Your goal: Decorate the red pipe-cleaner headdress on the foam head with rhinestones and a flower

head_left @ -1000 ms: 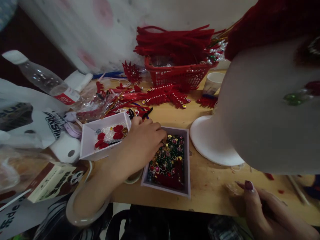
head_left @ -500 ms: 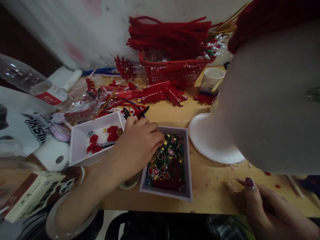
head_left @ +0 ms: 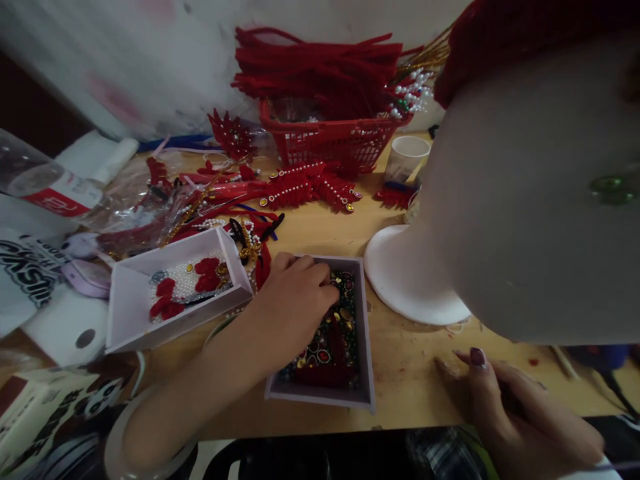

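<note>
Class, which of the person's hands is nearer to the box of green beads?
Left. The left hand is over the far left part of the box of green beads; the right hand is apart, to its right.

Left hand (head_left: pixel 297 303): fingertips hidden over beads (head_left: pixel 344 327), any pinch unseen. Right hand (head_left: pixel 525 413): hold too dark to tell. Right of left grip, dummy head (head_left: pixel 515 220) cut off; far left, bottle (head_left: pixel 55 193) too.

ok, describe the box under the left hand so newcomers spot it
Find the white mannequin head. Left of its base, under the left hand, sits a pale lilac box. The other box holds white beads; this one holds dark green beads.
</note>
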Action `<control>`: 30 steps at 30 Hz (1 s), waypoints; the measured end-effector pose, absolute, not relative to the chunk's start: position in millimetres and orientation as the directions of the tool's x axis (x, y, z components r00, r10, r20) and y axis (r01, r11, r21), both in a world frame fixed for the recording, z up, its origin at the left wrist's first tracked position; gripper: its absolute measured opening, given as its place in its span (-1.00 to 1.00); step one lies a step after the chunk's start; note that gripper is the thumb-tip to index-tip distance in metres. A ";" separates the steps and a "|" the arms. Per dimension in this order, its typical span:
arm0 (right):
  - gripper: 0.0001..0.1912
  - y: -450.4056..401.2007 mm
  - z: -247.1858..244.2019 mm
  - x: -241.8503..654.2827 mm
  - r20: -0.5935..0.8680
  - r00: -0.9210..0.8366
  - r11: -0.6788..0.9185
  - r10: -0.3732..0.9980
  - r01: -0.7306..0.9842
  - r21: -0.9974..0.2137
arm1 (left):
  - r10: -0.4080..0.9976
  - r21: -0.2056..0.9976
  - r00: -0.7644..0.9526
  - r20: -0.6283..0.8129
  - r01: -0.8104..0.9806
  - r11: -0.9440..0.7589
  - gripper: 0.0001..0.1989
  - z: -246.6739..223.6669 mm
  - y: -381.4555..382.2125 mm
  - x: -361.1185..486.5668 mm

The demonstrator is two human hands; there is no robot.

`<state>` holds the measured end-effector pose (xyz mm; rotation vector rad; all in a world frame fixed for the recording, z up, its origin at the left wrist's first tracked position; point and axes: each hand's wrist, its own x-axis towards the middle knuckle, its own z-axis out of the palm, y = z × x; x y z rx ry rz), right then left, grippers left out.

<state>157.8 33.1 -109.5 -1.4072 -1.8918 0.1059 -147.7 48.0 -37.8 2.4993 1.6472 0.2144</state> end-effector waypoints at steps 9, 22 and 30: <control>-0.79 33.8 -110.2 150.1 0.572 -0.083 0.382 0.816 0.820 -0.426 | 0.932 0.189 0.363 0.000 0.915 -0.356 -0.88 -40.7 48.5 -142.8; -0.64 39.3 -110.8 153.7 0.648 -0.186 0.503 0.738 0.792 -0.346 | 0.981 0.606 0.076 0.176 0.778 -0.169 -0.84 -2.7 31.1 -174.4; -0.55 45.0 -127.9 172.5 0.587 -0.259 0.518 0.767 0.789 -0.329 | 0.694 0.795 -0.498 0.520 0.580 -0.180 -0.87 54.7 -0.8 -206.7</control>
